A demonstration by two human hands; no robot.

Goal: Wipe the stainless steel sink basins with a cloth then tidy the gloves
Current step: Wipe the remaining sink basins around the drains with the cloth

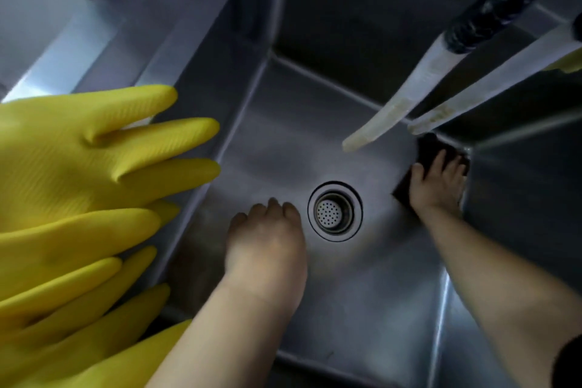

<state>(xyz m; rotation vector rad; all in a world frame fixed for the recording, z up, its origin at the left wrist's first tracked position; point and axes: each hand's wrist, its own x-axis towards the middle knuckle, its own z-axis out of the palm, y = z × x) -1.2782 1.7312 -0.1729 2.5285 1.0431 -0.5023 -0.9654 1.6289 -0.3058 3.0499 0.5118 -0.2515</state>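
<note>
I look straight down into a stainless steel sink basin [283,148] with a round drain strainer [334,211] in its floor. My right hand [439,181] presses a dark cloth [423,148] flat into the basin's far right corner, fingers spread over it. Left of the drain, my left hand [267,242] rests on the basin floor with its fingers slightly bent and holds nothing. Yellow rubber gloves [78,198] lie in a pile over the basin's left rim, their fingers pointing toward the basin.
Two pale faucet spouts [400,104] hang over the basin from the upper right, joined to a black hose fitting [478,25]. A second basin wall [519,198] shows at the right. A steel ledge [63,57] runs along the upper left.
</note>
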